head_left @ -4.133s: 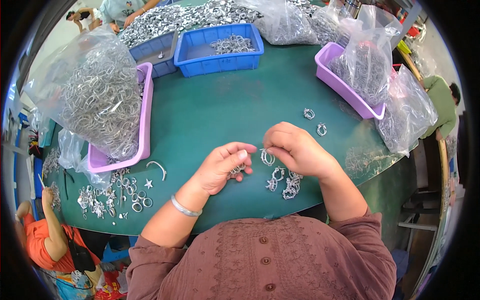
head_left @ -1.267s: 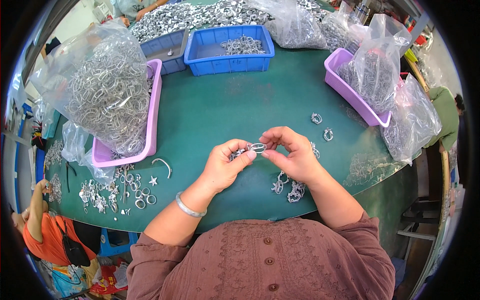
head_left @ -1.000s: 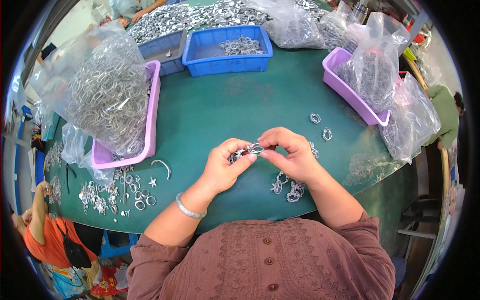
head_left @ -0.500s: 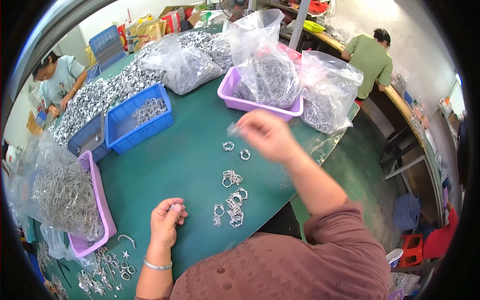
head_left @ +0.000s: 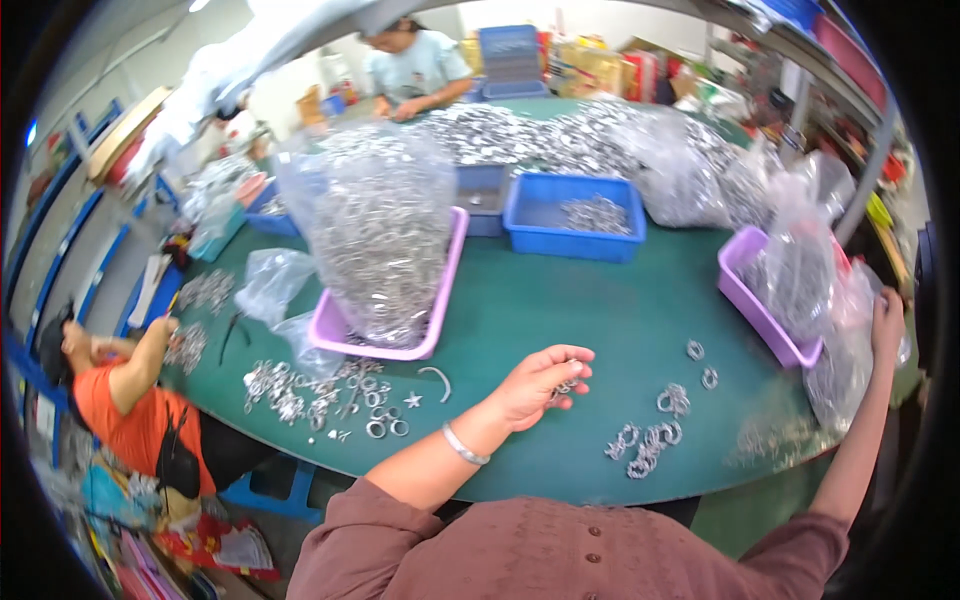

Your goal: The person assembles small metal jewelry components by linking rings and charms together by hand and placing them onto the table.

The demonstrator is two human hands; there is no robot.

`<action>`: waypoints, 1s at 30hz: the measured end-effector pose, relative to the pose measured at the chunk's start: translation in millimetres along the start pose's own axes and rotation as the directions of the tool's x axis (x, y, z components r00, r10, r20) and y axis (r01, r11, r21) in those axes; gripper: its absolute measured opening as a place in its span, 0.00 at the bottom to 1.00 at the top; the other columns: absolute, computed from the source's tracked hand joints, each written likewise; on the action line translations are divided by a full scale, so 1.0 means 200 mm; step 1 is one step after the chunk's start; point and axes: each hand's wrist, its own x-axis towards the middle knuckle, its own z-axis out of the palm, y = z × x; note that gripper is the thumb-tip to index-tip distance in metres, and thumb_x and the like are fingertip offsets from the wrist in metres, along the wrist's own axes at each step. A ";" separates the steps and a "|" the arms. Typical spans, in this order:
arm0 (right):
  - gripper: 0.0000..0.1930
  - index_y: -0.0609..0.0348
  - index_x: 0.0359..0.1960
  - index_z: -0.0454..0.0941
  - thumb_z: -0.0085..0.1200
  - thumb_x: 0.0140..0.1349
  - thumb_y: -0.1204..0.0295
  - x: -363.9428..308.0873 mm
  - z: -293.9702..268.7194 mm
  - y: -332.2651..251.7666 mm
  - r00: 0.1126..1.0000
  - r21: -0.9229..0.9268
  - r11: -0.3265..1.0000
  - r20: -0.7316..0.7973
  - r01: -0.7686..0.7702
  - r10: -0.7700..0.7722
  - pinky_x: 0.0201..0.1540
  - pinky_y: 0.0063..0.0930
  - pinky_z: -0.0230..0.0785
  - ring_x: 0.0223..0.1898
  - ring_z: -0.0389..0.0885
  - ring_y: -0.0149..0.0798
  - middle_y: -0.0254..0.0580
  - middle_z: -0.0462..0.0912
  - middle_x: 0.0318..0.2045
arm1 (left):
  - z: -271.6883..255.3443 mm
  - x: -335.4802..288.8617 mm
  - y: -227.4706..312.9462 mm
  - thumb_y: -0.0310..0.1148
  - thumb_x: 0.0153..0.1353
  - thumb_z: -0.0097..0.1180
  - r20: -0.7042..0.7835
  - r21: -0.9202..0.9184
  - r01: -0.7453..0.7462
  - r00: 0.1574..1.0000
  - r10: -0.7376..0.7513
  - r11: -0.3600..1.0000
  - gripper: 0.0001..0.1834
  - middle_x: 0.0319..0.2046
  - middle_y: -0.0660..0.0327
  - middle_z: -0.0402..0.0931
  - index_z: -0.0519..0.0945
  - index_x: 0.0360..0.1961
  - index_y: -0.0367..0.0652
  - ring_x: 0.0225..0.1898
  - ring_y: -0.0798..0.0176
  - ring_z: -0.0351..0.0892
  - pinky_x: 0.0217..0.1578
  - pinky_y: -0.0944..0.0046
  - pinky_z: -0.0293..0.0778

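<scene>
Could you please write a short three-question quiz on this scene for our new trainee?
1. Multiple choice. The left hand is:
A) lying on the person's lap
B) over the green table, holding small metal pieces
C) pressed against the brown shirt
2. True or false: The large clear bag sits in the left purple basket.
3. Short answer. Which of the person's hands is at the clear bag beside the right purple basket?

Key:
1. B
2. True
3. The right hand
</scene>
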 end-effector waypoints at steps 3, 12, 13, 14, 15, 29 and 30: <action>0.09 0.65 0.40 0.70 0.47 0.58 0.76 -0.21 0.14 -0.22 0.994 0.163 0.980 -0.001 0.112 -0.114 0.49 0.30 0.62 0.45 0.72 0.45 0.48 0.74 0.41 | 0.11 -0.02 0.18 0.32 0.61 0.48 -0.014 0.200 -0.149 0.988 0.155 0.968 0.13 0.36 0.67 0.72 0.71 0.47 0.44 0.35 0.71 0.73 0.27 0.74 0.69; 0.09 0.66 0.35 0.71 0.50 0.51 0.82 -0.49 0.03 -1.14 0.903 0.605 0.747 0.102 0.277 -0.417 0.50 0.33 0.62 0.45 0.71 0.51 0.51 0.74 0.41 | 0.09 -0.18 1.17 0.28 0.56 0.53 0.466 0.862 -0.331 0.220 0.857 -0.383 0.16 0.35 0.60 0.73 0.72 0.46 0.36 0.36 0.68 0.73 0.37 0.68 0.71; 0.09 0.67 0.34 0.71 0.51 0.49 0.82 -0.52 0.01 -1.19 0.887 0.634 0.730 0.146 0.256 -0.438 0.49 0.33 0.62 0.44 0.72 0.51 0.51 0.74 0.40 | 0.10 -0.19 1.25 0.29 0.54 0.54 0.502 0.865 -0.147 0.190 0.844 -0.481 0.15 0.36 0.57 0.75 0.74 0.44 0.37 0.38 0.61 0.75 0.41 0.64 0.70; 0.09 0.67 0.33 0.71 0.51 0.48 0.83 -0.55 0.00 -1.21 0.868 0.663 0.709 0.182 0.239 -0.462 0.47 0.33 0.64 0.42 0.73 0.50 0.51 0.74 0.39 | 0.10 -0.19 1.33 0.31 0.53 0.55 0.504 0.861 -0.042 0.208 0.838 -0.507 0.14 0.37 0.53 0.75 0.76 0.42 0.40 0.37 0.57 0.76 0.41 0.63 0.71; 0.09 0.66 0.32 0.71 0.50 0.47 0.83 -0.58 0.00 -1.24 0.861 0.686 0.686 0.175 0.241 -0.478 0.46 0.31 0.64 0.42 0.72 0.48 0.49 0.73 0.38 | 0.07 -0.18 1.40 0.31 0.53 0.54 0.438 0.887 0.037 0.252 0.863 -0.461 0.15 0.37 0.52 0.75 0.76 0.43 0.41 0.38 0.56 0.76 0.41 0.63 0.71; 0.09 0.61 0.34 0.73 0.53 0.48 0.78 -0.80 0.05 -1.35 0.732 0.712 0.678 0.362 0.182 -0.577 0.42 0.37 0.67 0.40 0.73 0.50 0.47 0.76 0.36 | -0.17 -0.33 1.56 0.38 0.57 0.50 0.370 0.836 0.252 0.399 0.839 -0.488 0.14 0.32 0.55 0.79 0.78 0.40 0.41 0.35 0.61 0.78 0.38 0.64 0.71; 0.09 0.61 0.34 0.74 0.53 0.49 0.78 -0.82 0.06 -1.34 0.717 0.705 0.683 0.376 0.190 -0.587 0.43 0.37 0.67 0.40 0.73 0.50 0.47 0.76 0.36 | -0.11 -0.29 1.47 0.36 0.58 0.50 0.405 0.871 0.137 0.342 0.848 -0.471 0.13 0.32 0.58 0.79 0.79 0.39 0.40 0.32 0.64 0.78 0.35 0.68 0.71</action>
